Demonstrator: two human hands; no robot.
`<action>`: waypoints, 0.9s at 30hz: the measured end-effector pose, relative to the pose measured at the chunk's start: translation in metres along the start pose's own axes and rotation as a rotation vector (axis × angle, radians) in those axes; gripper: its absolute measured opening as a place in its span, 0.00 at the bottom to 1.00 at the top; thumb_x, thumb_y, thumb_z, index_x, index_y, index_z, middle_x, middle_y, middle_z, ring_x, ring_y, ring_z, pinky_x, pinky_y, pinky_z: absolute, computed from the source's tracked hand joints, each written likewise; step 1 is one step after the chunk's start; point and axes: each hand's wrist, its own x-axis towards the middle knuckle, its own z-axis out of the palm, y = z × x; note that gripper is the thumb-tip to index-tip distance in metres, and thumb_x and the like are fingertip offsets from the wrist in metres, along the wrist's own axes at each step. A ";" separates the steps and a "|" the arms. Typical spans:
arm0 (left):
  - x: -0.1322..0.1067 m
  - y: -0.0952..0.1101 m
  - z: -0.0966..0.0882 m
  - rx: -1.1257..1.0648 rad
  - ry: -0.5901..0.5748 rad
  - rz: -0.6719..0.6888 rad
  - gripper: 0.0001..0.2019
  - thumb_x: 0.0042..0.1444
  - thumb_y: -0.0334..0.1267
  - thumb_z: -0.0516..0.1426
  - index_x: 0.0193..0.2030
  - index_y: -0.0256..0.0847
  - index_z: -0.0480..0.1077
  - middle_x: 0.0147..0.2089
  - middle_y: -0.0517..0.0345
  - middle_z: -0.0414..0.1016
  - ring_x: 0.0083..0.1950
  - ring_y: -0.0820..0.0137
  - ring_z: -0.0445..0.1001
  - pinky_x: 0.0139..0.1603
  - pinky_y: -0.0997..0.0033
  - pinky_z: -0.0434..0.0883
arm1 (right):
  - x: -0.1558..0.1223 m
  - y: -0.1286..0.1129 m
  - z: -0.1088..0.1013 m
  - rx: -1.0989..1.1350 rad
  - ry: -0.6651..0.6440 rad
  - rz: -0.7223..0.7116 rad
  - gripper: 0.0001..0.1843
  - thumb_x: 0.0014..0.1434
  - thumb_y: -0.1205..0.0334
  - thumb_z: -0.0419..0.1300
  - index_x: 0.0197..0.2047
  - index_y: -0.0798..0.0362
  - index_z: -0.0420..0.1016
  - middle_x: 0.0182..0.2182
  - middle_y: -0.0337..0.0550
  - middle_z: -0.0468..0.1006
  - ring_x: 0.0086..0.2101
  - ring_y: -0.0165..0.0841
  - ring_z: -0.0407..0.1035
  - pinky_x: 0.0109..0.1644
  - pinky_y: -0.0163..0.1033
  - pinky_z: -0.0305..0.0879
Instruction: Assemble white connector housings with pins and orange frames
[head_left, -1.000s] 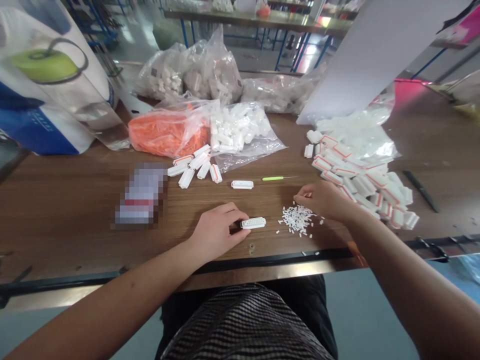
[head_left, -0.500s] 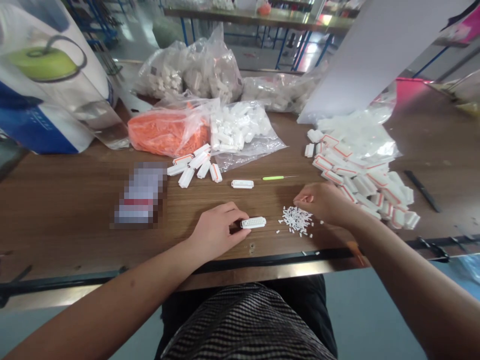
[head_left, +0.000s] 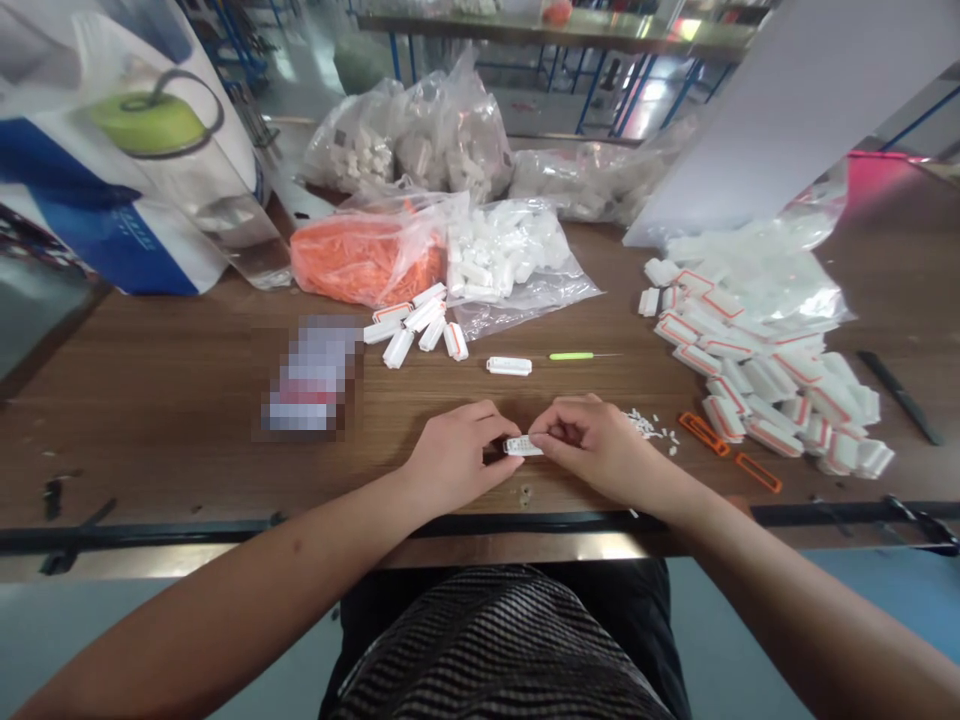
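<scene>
Between the thumb and fingers of my left hand (head_left: 454, 455) is a white connector housing (head_left: 519, 446) with rows of small holes, held low over the table. My right hand (head_left: 589, 445) is pinched closed at the housing's right end and covers that part. Whatever its fingertips hold is hidden. Partly behind the right hand lies a scatter of tiny white plugs (head_left: 646, 426). A second white connector housing (head_left: 509, 366) rests farther back, with a green-handled needle pick (head_left: 571, 356) to its right.
Orange gasket frames (head_left: 758, 472) lie beside a heap of white housings with orange seals (head_left: 772, 385). A small housing group (head_left: 401, 345) sits left, before bags of orange parts (head_left: 367, 262) and white parts (head_left: 506, 250). A blurred rectangular object (head_left: 311, 375), bottle (head_left: 157, 125) and black strip (head_left: 900, 395) are also present.
My right hand has moved left from the tiny plugs to the housing in my left hand. The orange frames, formerly behind my right arm, now show. The view has shifted slightly.
</scene>
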 end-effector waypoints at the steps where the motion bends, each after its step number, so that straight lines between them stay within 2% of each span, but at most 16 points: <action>1: 0.000 0.000 0.000 0.001 0.001 0.003 0.07 0.56 0.38 0.62 0.41 0.43 0.75 0.36 0.62 0.74 0.35 0.72 0.73 0.36 0.73 0.69 | 0.001 0.001 0.002 -0.006 -0.003 -0.005 0.08 0.60 0.60 0.60 0.30 0.50 0.78 0.22 0.34 0.73 0.25 0.27 0.63 0.36 0.37 0.59; 8: -0.001 -0.001 0.001 0.012 -0.003 0.008 0.07 0.56 0.39 0.63 0.41 0.42 0.75 0.37 0.61 0.74 0.35 0.72 0.73 0.35 0.72 0.69 | 0.003 0.004 0.009 -0.070 0.037 -0.057 0.08 0.60 0.64 0.60 0.28 0.51 0.76 0.21 0.33 0.71 0.25 0.26 0.63 0.41 0.41 0.58; 14: 0.000 -0.001 0.001 0.010 0.003 0.006 0.06 0.56 0.39 0.63 0.40 0.42 0.75 0.36 0.61 0.73 0.35 0.72 0.73 0.35 0.73 0.69 | 0.002 0.001 0.012 -0.106 0.045 -0.087 0.08 0.60 0.64 0.60 0.28 0.51 0.76 0.21 0.33 0.72 0.24 0.26 0.63 0.41 0.42 0.58; 21: 0.000 -0.001 0.002 0.012 0.007 0.001 0.07 0.55 0.38 0.63 0.41 0.43 0.76 0.36 0.62 0.74 0.35 0.72 0.73 0.36 0.72 0.70 | -0.006 0.004 0.008 -0.300 0.080 -0.257 0.10 0.64 0.63 0.56 0.36 0.52 0.79 0.25 0.38 0.76 0.29 0.30 0.68 0.41 0.42 0.57; 25: 0.000 -0.001 0.002 -0.004 0.007 0.002 0.07 0.55 0.38 0.63 0.41 0.43 0.76 0.38 0.62 0.75 0.34 0.73 0.73 0.37 0.72 0.71 | -0.010 0.002 0.012 -0.381 0.164 -0.302 0.11 0.63 0.64 0.57 0.33 0.51 0.80 0.25 0.38 0.76 0.29 0.31 0.67 0.41 0.42 0.56; 27: 0.000 -0.001 0.001 -0.007 0.002 0.000 0.07 0.55 0.37 0.63 0.40 0.43 0.76 0.38 0.62 0.75 0.35 0.73 0.73 0.37 0.72 0.71 | -0.011 -0.002 0.016 -0.465 0.163 -0.322 0.12 0.62 0.64 0.56 0.31 0.50 0.80 0.24 0.39 0.76 0.29 0.32 0.67 0.41 0.43 0.56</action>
